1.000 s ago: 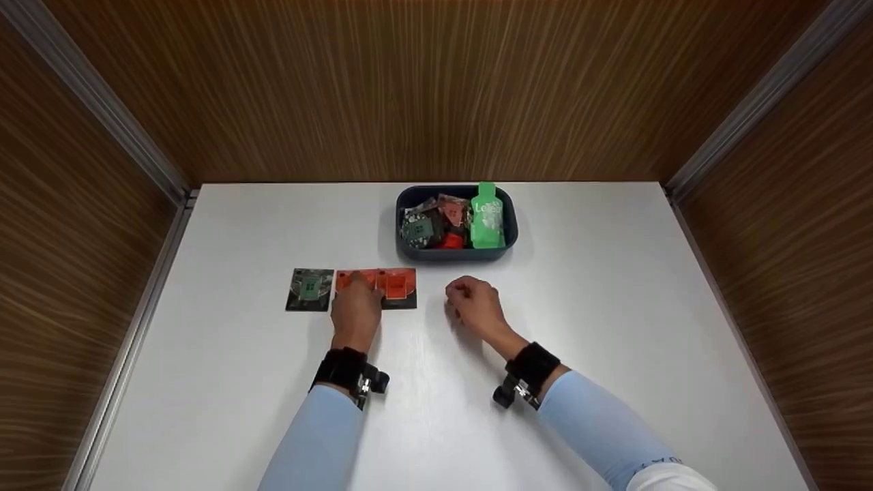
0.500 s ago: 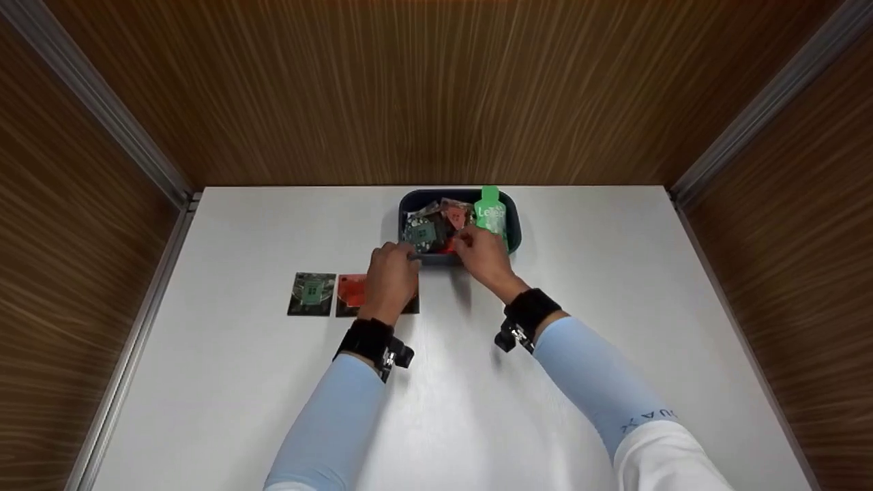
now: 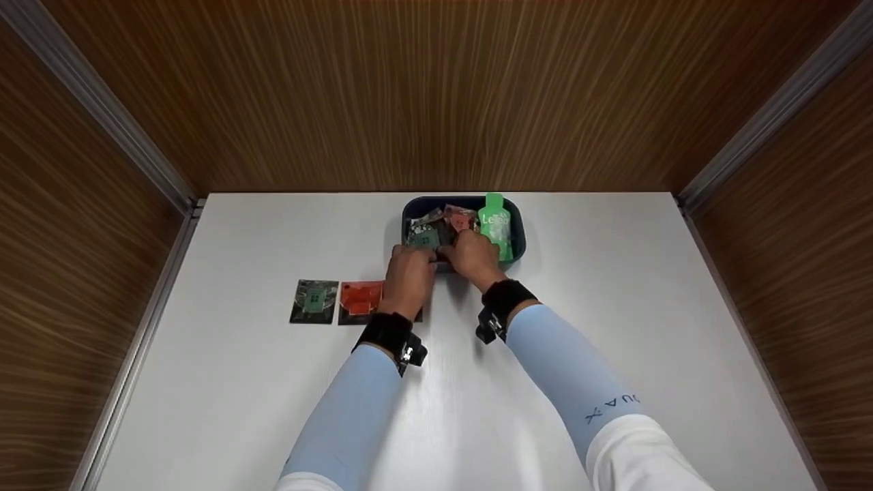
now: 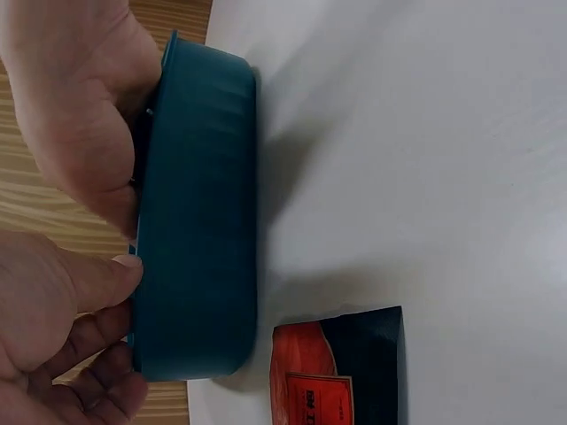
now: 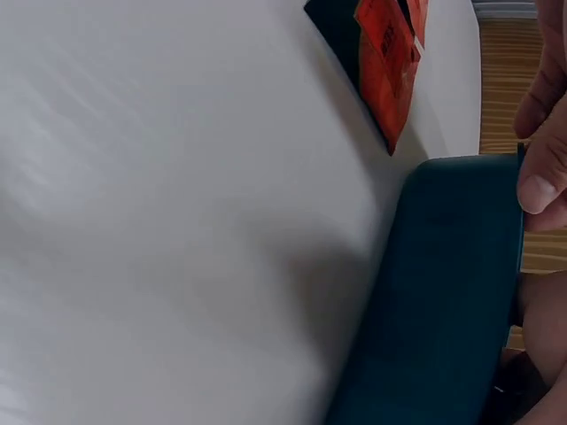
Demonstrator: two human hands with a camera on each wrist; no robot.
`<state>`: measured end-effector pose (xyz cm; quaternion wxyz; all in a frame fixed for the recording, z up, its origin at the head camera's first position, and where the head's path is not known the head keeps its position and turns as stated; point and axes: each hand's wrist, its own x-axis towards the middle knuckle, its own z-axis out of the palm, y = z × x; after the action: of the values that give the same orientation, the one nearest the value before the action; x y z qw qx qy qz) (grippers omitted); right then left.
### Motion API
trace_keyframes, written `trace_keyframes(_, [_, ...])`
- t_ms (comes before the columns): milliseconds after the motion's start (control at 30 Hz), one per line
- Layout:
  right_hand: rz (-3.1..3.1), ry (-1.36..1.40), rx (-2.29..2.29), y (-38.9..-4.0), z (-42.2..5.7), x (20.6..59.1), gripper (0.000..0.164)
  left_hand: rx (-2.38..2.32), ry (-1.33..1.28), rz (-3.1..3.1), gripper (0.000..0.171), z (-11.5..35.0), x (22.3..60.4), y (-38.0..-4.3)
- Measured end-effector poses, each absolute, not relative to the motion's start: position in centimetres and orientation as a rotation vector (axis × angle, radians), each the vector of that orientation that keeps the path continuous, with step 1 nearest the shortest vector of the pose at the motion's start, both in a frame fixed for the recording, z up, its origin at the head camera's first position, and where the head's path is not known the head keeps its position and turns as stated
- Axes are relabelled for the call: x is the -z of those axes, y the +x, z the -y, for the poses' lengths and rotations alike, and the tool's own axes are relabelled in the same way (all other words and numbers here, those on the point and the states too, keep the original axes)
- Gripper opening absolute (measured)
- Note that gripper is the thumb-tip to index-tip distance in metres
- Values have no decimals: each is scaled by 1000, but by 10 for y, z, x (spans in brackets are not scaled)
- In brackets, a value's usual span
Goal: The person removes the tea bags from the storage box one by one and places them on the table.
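A dark blue-green box (image 3: pixel 521 235) stands at the back of the white table, holding several small packets and a green bottle-shaped pouch (image 3: pixel 495 221). At the box's front rim, my left hand (image 3: pixel 409 276) pinches the edge, its thumb showing on the rim in the left wrist view. My right hand (image 3: pixel 475 256) reaches over the same rim into the box; its fingertips are hidden there among the packets. Inside lie a dark green packet (image 3: pixel 424 239) and a red packet (image 3: pixel 461 217).
On the table left of the box lie a dark green packet (image 3: pixel 314 301) and a red-and-black packet (image 3: pixel 360 300) in a row. A further packet beside them is mostly covered by my left hand. Brown wood-grain panels (image 3: pixel 436 95) enclose the table.
My left hand has left the row of packets and moved forward and right to the box rim. My right hand has moved forward from the table into the box.
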<state>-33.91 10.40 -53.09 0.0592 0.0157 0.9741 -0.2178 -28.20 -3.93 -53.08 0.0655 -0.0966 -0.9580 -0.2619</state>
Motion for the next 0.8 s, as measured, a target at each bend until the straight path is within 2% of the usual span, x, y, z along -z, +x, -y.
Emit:
trace_keyframes(200, [-2903, 21, 735, -342, -103, 530, 29, 817, -307, 2875, 15, 41, 534, -281])
trace_keyframes(400, [-2830, -32, 1145, -340, -115, 528, 13, 990, -277, 2858, 21, 45, 531, -281])
trace_keyframes(567, [-2799, -56, 1453, -336, -129, 520, 15, 1084, -204, 2818, 23, 51, 529, -283])
trace_keyframes(667, [-2735, -41, 1642, -332, -135, 513, 15, 1124, -157, 2789, 30, 53, 526, -283])
trace_keyframes(800, [-2607, -38, 1813, -322, -141, 504, 20, 1234, -108, 2752, 49, 55, 520, -284])
